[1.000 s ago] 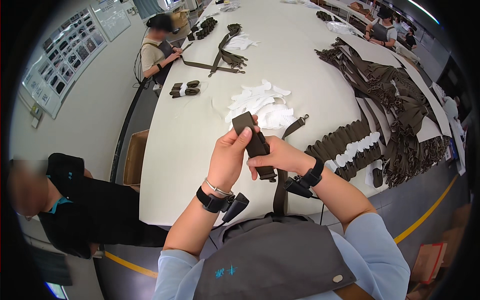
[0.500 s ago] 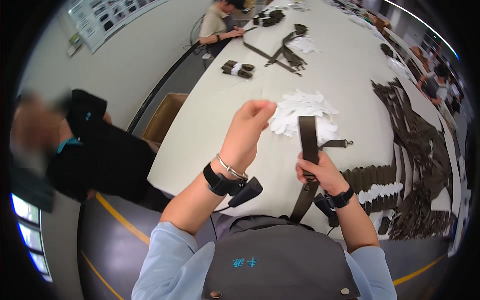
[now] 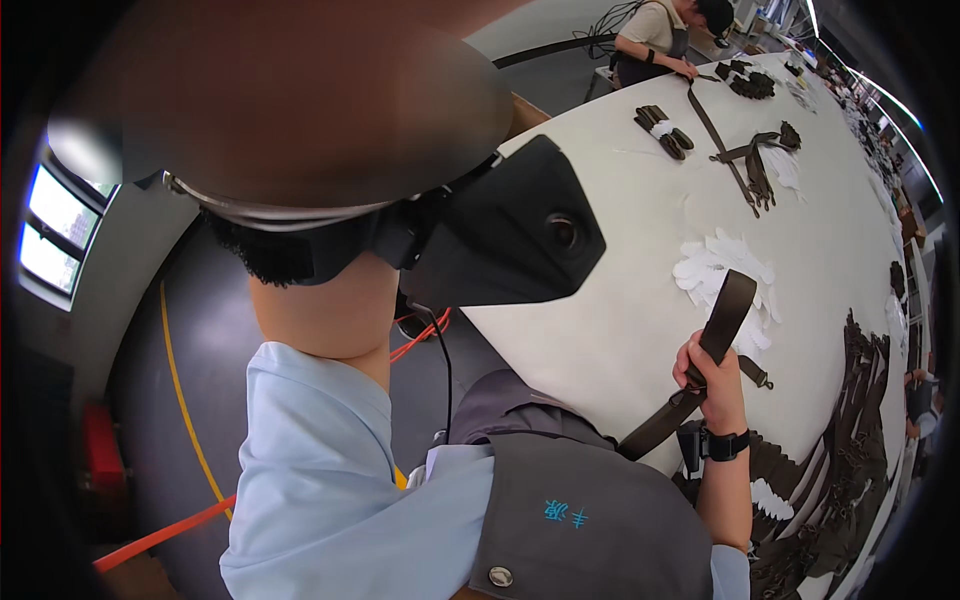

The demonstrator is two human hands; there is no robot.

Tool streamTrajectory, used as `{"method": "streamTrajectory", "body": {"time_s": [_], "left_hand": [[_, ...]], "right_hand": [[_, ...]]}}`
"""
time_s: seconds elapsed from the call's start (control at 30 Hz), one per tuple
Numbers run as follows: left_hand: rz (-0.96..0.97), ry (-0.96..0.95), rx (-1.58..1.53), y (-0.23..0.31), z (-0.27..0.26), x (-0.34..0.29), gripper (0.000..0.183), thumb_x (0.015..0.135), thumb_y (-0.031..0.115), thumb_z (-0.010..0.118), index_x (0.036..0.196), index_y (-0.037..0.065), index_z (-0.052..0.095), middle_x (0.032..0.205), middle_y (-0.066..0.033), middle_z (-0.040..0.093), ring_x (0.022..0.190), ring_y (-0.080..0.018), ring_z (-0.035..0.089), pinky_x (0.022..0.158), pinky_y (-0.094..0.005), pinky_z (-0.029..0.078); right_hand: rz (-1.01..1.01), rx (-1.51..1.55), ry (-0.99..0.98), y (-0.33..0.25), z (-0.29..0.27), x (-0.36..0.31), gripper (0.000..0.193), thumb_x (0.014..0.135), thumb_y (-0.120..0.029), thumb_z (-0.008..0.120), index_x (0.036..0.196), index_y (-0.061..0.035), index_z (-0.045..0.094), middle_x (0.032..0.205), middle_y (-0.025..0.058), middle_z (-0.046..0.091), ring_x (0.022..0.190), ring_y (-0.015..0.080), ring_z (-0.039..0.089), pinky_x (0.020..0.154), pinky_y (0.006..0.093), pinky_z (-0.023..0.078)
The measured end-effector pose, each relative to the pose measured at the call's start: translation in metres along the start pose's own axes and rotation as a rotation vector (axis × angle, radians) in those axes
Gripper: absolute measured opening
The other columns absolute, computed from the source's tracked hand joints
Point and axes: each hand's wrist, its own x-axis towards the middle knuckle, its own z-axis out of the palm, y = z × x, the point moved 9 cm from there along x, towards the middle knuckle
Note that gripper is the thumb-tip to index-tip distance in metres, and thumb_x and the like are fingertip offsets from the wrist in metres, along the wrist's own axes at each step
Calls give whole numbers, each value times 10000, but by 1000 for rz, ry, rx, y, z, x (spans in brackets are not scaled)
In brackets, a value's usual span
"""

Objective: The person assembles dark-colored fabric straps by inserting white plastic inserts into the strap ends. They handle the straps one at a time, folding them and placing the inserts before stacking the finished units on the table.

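My right hand (image 3: 718, 392) is closed around a dark olive webbing strap (image 3: 730, 308). One looped part stands up above the fist, and another part runs down toward my apron. A strap end with a metal clip (image 3: 754, 372) sticks out beside this hand. My left hand (image 3: 300, 110) is raised very close to the camera, large and blurred, and its fingers cannot be made out. On that wrist are a bracelet and a black strapped device (image 3: 510, 230). Just beyond the right hand, white slips (image 3: 722, 268) lie in a loose heap.
The pale table (image 3: 600, 260) curves away to the far right. On it are a banded strap bundle (image 3: 664, 132), loose clipped straps (image 3: 760, 165) and a large strap pile (image 3: 850, 430). A co-worker (image 3: 660, 45) handles a strap at the far edge. An orange cable (image 3: 170, 530) crosses at lower left.
My left hand has risen from over the table to right before the camera. The view has turned left, so the table appears farther right. The right hand still grips the strap.
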Motion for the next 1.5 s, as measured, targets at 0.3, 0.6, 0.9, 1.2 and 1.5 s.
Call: {"method": "streamTrajectory", "body": {"time_s": [0.3,0.6,0.9,1.2,1.5], "left_hand": [[226,1100,-251,4,-161,-94,426,1029,389,364,1084,50,616,1115,-97,635,1076,-229,569,911,-381,417],[907,1121,-1025,-37,-115,-95,503,1039,431,310,1077,43,627,1059,-98,649,1036,-226,578,879,-377,430],[-448,1088,-1690,-212,230,6,301,1009,280,496,1035,31,662,988,-42,663,916,-142,629,802,-268,471],[-684,923,-1752,-219,344,1,289,1000,244,497,1091,15,648,1046,-49,649,966,-134,627,865,-270,476],[-468,1021,-1726,-229,323,-4,392,974,289,598,1230,-7,586,1155,-91,640,1046,-158,622,920,-288,479]], "right_hand": [[19,-103,-99,7,22,4,117,949,-156,586,899,-88,505,716,38,578,579,123,557,491,236,316],[116,-95,-174,33,61,11,125,965,-189,568,914,-93,506,722,31,568,590,117,541,498,237,312],[378,-93,-361,116,129,28,156,968,-223,556,955,-76,504,748,37,554,610,115,534,514,230,332],[596,-218,-508,192,164,48,165,959,-223,576,929,-67,535,729,32,566,595,105,548,495,208,328],[778,-297,-686,219,198,26,131,918,-164,643,923,-60,563,732,16,597,591,83,585,480,189,332]]}}
